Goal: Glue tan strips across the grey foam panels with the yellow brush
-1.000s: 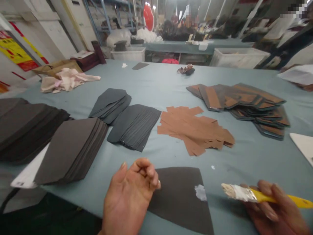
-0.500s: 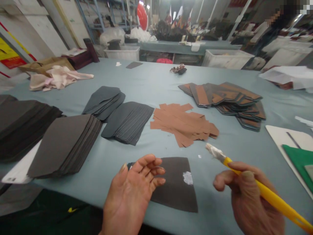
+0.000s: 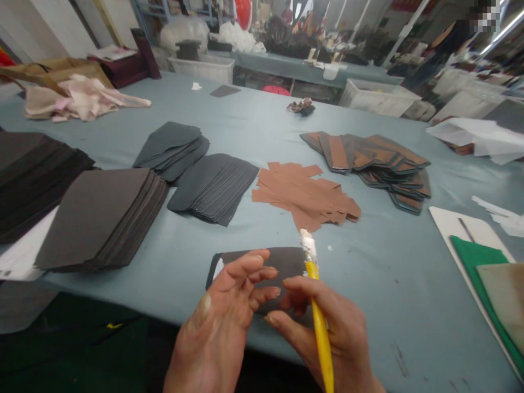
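My right hand holds a brush with a yellow handle. Its bristles, coated in white paste, point away from me, near the brown strips. The right thumb and index finger are spread apart beside the handle. My left hand is palm up with fingers loosely bent and nothing in it. Under both hands lies a dark panel at the table's near edge, partly hidden by them. White paste shows at its left end, and a little more beside the brush. A pile of brown strips lies just beyond.
Stacks of dark panels and blue-grey pieces stand to the left. Panels with brown strips are piled at the right, above a white board with green material. Pinkish cloth lies far left.
My right hand has moved left with the brush, from the open table toward my left hand, and the brush now points more upright. My left hand stays palm up over the panel.
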`<action>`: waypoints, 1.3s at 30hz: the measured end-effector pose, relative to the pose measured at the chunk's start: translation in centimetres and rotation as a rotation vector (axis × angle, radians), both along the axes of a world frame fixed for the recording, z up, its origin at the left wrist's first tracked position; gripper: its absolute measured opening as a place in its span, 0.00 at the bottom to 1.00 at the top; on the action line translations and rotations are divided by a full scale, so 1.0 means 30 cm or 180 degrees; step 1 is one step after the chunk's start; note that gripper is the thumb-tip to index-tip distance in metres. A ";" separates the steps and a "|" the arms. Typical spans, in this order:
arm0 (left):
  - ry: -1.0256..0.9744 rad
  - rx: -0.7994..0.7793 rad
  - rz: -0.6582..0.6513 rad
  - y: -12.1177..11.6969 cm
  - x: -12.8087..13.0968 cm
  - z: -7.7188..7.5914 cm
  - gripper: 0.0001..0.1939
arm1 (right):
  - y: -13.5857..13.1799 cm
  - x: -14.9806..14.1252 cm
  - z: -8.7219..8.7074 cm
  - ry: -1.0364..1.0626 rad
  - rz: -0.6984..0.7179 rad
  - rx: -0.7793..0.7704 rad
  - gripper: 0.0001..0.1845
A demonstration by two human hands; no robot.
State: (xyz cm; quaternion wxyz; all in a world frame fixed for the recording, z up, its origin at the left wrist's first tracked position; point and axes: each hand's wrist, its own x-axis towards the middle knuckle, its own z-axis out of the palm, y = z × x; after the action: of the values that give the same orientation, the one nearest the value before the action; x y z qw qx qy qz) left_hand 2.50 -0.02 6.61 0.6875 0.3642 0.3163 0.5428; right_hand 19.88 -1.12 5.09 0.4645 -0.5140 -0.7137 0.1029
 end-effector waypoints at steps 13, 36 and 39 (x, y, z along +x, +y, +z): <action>-0.0269 -0.0346 0.0046 -0.029 0.004 0.027 0.27 | 0.003 -0.062 0.007 -0.0090 -0.0242 0.0107 0.08; -0.1677 -0.1353 0.0057 -0.012 0.052 0.017 0.26 | -0.008 -0.025 -0.020 -0.0145 -0.0445 0.0235 0.13; -0.1612 -0.1320 0.0081 -0.012 0.055 0.020 0.25 | -0.010 -0.012 -0.029 -0.0320 -0.0239 0.0180 0.07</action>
State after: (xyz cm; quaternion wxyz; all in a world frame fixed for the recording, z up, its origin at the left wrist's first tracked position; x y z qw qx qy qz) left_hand 4.14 -0.37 7.20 0.7970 0.0658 0.2436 0.5487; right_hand 19.52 -1.43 4.21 0.4459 -0.5316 -0.7190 0.0393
